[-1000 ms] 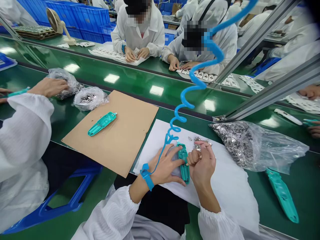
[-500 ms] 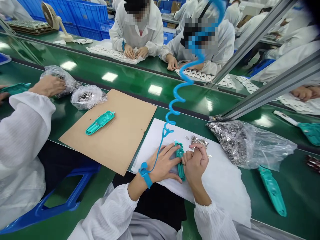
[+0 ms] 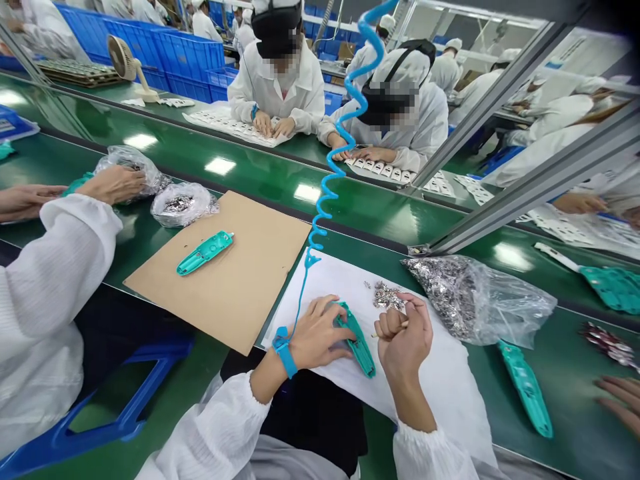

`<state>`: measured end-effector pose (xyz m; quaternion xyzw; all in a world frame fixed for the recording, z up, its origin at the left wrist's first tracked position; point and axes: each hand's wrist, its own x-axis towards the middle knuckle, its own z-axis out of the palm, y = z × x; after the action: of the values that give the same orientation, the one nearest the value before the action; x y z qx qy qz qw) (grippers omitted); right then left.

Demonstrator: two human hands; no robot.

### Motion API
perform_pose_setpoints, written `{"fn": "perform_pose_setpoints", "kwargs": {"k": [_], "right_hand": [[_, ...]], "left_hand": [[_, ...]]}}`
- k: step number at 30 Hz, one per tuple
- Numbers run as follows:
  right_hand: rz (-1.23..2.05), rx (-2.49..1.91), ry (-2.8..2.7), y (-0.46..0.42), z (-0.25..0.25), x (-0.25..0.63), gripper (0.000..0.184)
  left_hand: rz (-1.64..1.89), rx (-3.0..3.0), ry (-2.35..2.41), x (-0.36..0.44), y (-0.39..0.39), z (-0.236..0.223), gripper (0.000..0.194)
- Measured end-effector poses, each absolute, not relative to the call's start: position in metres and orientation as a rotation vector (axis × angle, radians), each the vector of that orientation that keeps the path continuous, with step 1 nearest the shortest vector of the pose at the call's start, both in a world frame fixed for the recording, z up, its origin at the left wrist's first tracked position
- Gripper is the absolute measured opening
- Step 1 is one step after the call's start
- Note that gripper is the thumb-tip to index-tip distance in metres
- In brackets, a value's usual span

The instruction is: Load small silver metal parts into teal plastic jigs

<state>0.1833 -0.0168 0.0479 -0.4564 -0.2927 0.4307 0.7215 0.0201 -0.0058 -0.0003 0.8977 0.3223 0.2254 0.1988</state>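
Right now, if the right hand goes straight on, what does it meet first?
Probably the small pile of metal pieces on the white paper, just ahead of the right hand; depth is unclear here.

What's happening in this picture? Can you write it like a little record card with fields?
Left hand: holding a teal plastic casing
Right hand: pinching a tiny piece, too small to tell what
Left wrist: blue strap with coiled cord
Under hands: white paper
Nearby: shiny metal bits, plastic bag of metal scraps
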Motion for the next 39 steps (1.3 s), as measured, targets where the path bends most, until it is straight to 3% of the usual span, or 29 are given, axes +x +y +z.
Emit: {"fn": "perform_pose_setpoints", "kwargs": {"k": [2,24,39], "right_hand": [[0.955,-1.021,-0.639,-0.021,0.048,0.183,0.012],[1.04,-1.065,-0.719,-0.031,0.03,0.166,0.015],[0.987,-1.129,-0.986,-0.035,0.013,0.164,0.015]], "left_hand": [[0.628,2.525,0.887,0.02,-0.006,0.001,0.03],[0.545,2.54,0.861,0.021,-0.005,0.008,0.032],[0.695,2.628,0.842,0.022,-0.006,-0.005,0.024]]}}
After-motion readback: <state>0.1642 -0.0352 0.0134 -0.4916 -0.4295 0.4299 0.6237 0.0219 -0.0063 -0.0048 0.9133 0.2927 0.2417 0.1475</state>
